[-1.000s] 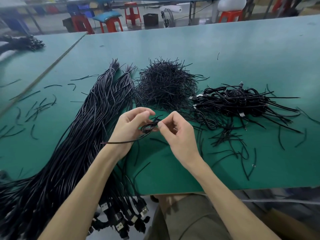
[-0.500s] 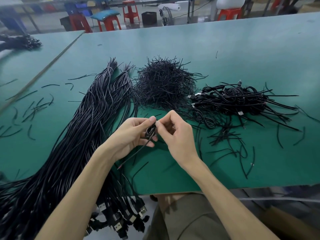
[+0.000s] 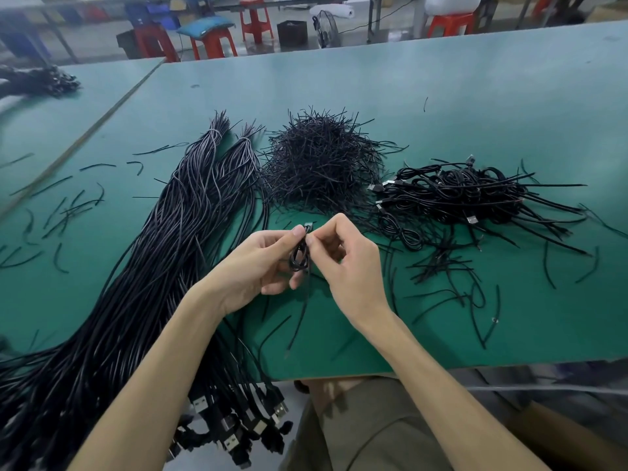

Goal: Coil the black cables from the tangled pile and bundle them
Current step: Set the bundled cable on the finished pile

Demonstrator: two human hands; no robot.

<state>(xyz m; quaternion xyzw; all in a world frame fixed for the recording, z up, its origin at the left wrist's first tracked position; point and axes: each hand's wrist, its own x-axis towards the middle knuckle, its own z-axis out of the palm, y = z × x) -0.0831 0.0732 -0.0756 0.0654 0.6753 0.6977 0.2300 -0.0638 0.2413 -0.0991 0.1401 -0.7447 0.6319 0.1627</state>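
One wide-angle camera sat on the person's head and was the only view. It faced forward and steeply down across the green worktop point(image 3: 441, 96). It was close. Both forearms ran in from the bottom edge, and the left grip point(image 3: 258, 263) and right grip point(image 3: 350, 266) met on a small cable coil point(image 3: 299, 258) just below the frame's centre. The worktop's near edge crossed the lower part of the frame, with the person's lap point(image 3: 356, 433) beneath it. Red stools point(image 3: 255, 20) lined the top edge, far off.
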